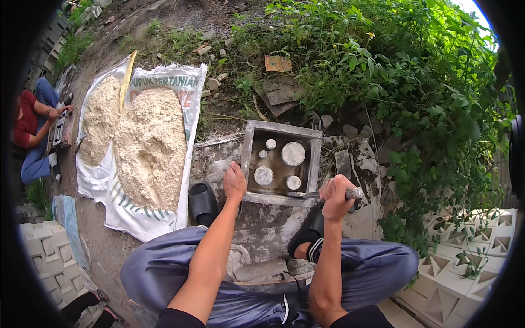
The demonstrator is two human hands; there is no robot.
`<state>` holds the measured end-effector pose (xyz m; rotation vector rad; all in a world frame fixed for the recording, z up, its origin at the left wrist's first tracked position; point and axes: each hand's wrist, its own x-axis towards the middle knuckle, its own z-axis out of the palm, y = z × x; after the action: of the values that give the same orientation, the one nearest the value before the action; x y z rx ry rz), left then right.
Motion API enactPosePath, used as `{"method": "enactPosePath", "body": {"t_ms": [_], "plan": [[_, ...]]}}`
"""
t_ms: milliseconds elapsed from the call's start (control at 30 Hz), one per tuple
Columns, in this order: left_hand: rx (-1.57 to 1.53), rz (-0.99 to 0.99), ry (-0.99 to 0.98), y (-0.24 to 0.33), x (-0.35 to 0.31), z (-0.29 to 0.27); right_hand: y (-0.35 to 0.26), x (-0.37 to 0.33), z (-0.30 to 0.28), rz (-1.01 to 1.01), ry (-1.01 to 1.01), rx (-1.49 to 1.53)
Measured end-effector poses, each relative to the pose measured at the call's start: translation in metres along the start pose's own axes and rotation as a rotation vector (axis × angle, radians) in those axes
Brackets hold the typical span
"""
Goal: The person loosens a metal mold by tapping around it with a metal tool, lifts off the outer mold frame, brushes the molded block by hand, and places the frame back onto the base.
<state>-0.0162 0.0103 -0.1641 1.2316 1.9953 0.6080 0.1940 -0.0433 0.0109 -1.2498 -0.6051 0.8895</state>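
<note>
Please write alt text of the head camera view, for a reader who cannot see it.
The right hand grips a handled tool at the rim of a square frame with five round pieces inside; the left hand, curled, is beside it. Pale powder lies on white sacking at left.

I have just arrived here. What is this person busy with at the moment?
The person's right hand grips a handled tool, its flat end at the near rim of a square box. Five round pieces stand inside the box. The left hand is curled beside its left wall. To the left, pale powder is heaped on white sacking.
</note>
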Motion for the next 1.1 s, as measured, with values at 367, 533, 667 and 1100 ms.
{"method": "enactPosePath", "body": {"t_ms": [367, 533, 667, 1100], "plan": [[0.001, -0.041, 0.024, 0.004, 0.002, 0.001, 0.012, -0.004, 0.011, -0.003, 0.005, -0.038], [-0.036, -0.001, 0.041, 0.01, -0.004, -0.001, 0.052, -0.008, 0.003, -0.06, -0.063, -0.126], [-0.03, -0.022, 0.041, 0.001, -0.002, -0.001, 0.063, -0.001, 0.021, -0.057, -0.14, -0.399], [-0.025, -0.031, 0.044, 0.0, -0.001, 0.002, 0.072, -0.016, 0.041, -0.062, -0.151, -0.324]]}}
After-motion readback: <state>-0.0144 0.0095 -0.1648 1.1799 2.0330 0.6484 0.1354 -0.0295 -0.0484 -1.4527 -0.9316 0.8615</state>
